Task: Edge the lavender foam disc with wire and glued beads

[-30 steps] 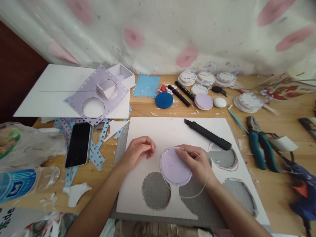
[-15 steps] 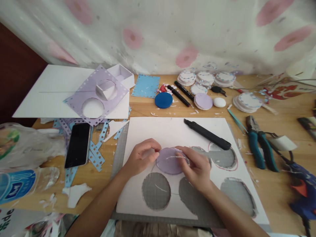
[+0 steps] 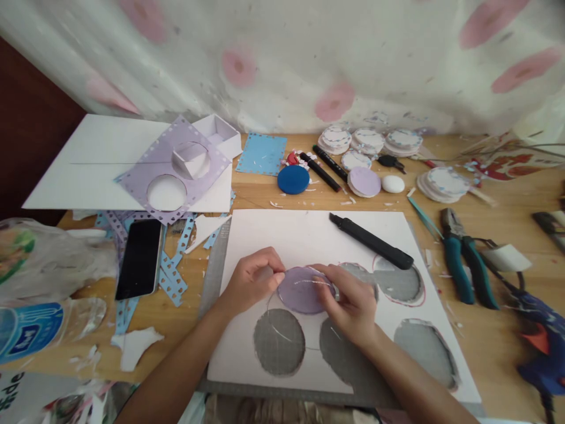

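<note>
A round purple paper disc [image 3: 302, 294] with a thin pale strand across its face is held over a white sheet [image 3: 273, 235] with several round holes cut in it. My right hand [image 3: 351, 297] grips the disc's right side, thumb on top and fingers around the far edge. At the left rim, my left hand [image 3: 256, 280] pinches thumb and forefinger together on the disc's edge. Fine curved strands show below the disc, over a grey hole. A black cutter knife [image 3: 371, 240] rests on the sheet beyond my right hand.
A grey cutting mat [image 3: 214, 265] lies under the sheet. Pliers [image 3: 463, 259] and a blue glue gun [image 3: 545, 341] are at right, a phone [image 3: 139, 259] and plastic bottle [image 3: 44, 330] at left. Behind stand stacked paper discs [image 3: 368, 141], markers [image 3: 320, 171] and a blue round lid [image 3: 293, 179].
The purple disc has shifted slightly left and tilted a little in my fingers. Both hands stay almost in place.
</note>
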The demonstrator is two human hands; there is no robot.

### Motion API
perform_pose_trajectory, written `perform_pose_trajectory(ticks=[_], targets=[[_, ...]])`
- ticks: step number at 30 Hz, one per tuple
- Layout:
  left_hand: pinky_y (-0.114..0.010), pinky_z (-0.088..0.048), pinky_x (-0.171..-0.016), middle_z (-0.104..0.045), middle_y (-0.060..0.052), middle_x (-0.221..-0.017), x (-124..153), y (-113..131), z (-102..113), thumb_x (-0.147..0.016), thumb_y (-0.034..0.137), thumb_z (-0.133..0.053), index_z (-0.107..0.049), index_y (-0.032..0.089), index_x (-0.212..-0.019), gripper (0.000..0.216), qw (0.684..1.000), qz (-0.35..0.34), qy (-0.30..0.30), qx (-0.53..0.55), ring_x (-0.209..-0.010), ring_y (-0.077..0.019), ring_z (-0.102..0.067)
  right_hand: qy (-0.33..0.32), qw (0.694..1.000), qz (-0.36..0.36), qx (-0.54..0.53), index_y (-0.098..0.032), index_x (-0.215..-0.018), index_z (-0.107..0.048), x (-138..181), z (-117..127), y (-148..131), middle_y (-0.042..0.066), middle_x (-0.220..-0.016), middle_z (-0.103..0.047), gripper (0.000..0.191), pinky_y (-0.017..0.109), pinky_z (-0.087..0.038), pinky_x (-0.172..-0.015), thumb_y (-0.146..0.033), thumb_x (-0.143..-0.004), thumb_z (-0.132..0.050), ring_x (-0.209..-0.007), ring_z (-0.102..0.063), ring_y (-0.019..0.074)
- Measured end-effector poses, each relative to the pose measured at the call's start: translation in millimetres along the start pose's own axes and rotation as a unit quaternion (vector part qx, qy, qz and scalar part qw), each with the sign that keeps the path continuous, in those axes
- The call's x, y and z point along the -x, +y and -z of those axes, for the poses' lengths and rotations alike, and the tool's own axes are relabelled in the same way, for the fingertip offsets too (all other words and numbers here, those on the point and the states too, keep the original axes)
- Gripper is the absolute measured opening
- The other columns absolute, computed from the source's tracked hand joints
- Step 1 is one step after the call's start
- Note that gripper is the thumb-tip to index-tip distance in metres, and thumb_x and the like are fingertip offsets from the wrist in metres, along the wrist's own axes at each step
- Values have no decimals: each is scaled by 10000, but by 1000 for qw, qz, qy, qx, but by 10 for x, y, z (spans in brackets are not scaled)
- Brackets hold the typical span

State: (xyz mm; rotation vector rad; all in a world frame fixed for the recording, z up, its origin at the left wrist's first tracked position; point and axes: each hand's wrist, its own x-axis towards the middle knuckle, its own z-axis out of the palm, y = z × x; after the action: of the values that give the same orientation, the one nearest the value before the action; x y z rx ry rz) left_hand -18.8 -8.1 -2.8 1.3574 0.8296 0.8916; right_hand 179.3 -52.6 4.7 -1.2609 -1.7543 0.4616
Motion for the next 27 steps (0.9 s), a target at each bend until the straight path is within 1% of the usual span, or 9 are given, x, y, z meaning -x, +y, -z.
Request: perform_pose_trajectory(ticks=[5,9,11,14,17,20,23,25,27], targets=[[-269,-396,-713,-533,-4,-742,-1,-33,-21,-807,165,-612,-602,158,-715,92,1000,-3,17,-17,-732,-133,-512,1,1000,-7,-3,-174,-979,-673,0,-15,-10,13,-690,-686,175,202,-458,-494,-184,-877,-531,-499,-563,95],[-273,-395,-709,-538,-6,-717,-7,-35,7,-794,210,-630,-607,155,-689,121,999,25,25,-12,-712,-138,-511,-22,992,-106,-72,-175,-922,-697,-27,-19,-8,16,-720,-709,167,181,-467,-500,-241,-874,-552,-527,-586,94],[-295,-399,-722,-573,-32,-729,-14,-16,47,-812,300,-605,-643,147,-702,192,999,38,-13,15,-729,-162,-530,-58,971,-178,-145,-175,-869,-706,-49,-20,7,25,-742,-717,204,182,-470,-497,-309,-877,-552,-582,-616,113],[-332,-412,-732,-616,-80,-775,-21,25,90,-826,474,-539,-689,128,-743,386,992,53,-72,87,-763,-203,-554,-117,928,-274,-225,-160,-779,-697,-71,-19,44,26,-663,-677,315,194,-434,-446,-422,-869,-548,-548,-585,123],[-299,-421,-685,-591,-50,-741,-14,50,67,-770,470,-630,-664,133,-738,341,980,109,-109,123,-726,-177,-540,-154,887,-333,-279,-148,-768,-677,-70,-18,80,20,-628,-640,361,205,-420,-440,-477,-855,-557,-517,-550,119],[-232,-402,-589,-539,-8,-692,-4,39,14,-751,384,-690,-624,134,-716,261,976,156,-98,118,-644,-121,-508,-144,869,-333,-337,-176,-921,-663,-66,-20,97,40,-781,-680,328,224,-469,-502,-478,-855,-554,-605,-591,140],[-205,-407,-563,-546,-2,-740,-11,8,3,-772,332,-684,-643,138,-778,198,984,142,-7,108,-634,-97,-512,-87,876,-303,-365,-238,-1093,-571,-76,-33,98,38,-943,-672,325,239,-511,-587,-433,-834,-599,-716,-610,152],[-213,-422,-572,-566,-2,-750,-22,-7,21,-757,313,-704,-657,145,-795,179,986,125,11,107,-639,-102,-523,-82,878,-297,-366,-238,-1057,-559,-87,-40,94,15,-870,-650,287,227,-504,-582,-393,-825,-626,-684,-584,133],[-239,-434,-579,-585,-12,-709,-31,-13,40,-753,409,-694,-666,143,-776,268,980,126,-23,153,-625,-122,-529,-110,877,-294,-364,-211,-966,-591,-98,-35,86,-3,-772,-612,215,210,-485,-559,-376,-833,-626,-632,-550,114]])
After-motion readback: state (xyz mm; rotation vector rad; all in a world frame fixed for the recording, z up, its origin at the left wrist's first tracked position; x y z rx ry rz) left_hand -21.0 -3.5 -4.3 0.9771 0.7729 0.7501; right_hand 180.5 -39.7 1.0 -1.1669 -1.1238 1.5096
